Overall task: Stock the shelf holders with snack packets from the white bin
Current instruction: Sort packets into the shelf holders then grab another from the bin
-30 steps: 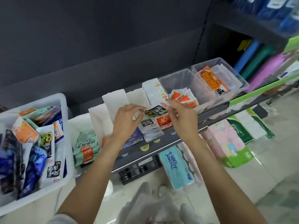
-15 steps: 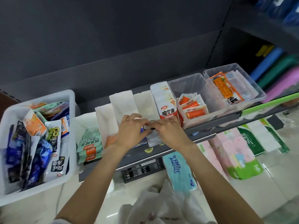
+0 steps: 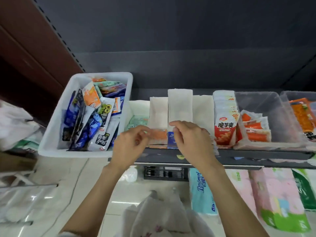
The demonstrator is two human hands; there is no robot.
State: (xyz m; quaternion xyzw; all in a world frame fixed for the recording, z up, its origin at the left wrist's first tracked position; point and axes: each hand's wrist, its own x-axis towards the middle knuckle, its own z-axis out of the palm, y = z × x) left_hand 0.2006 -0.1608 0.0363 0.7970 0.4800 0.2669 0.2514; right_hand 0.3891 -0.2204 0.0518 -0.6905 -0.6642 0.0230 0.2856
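Head | left hand point(image 3: 130, 144), right hand point(image 3: 189, 135) at holders point(image 3: 179, 106) front edge | white bin point(image 3: 51, 134) left

Floor: pale glossy tiles point(image 3: 71, 182)
Lower shelf: soft tissue packs — light-blue point(image 3: 201, 190), pink point(image 3: 273, 194), green point(image 3: 306, 189)
Left: brown wooden panel point(image 3: 25, 40)

- Even indoor light; the dark back panel point(image 3: 171, 31) stays dim.
- Glare streaks the floor tiles point(image 3: 30, 202).
- Wide-angle bending at edges; slight motion blur throughout.
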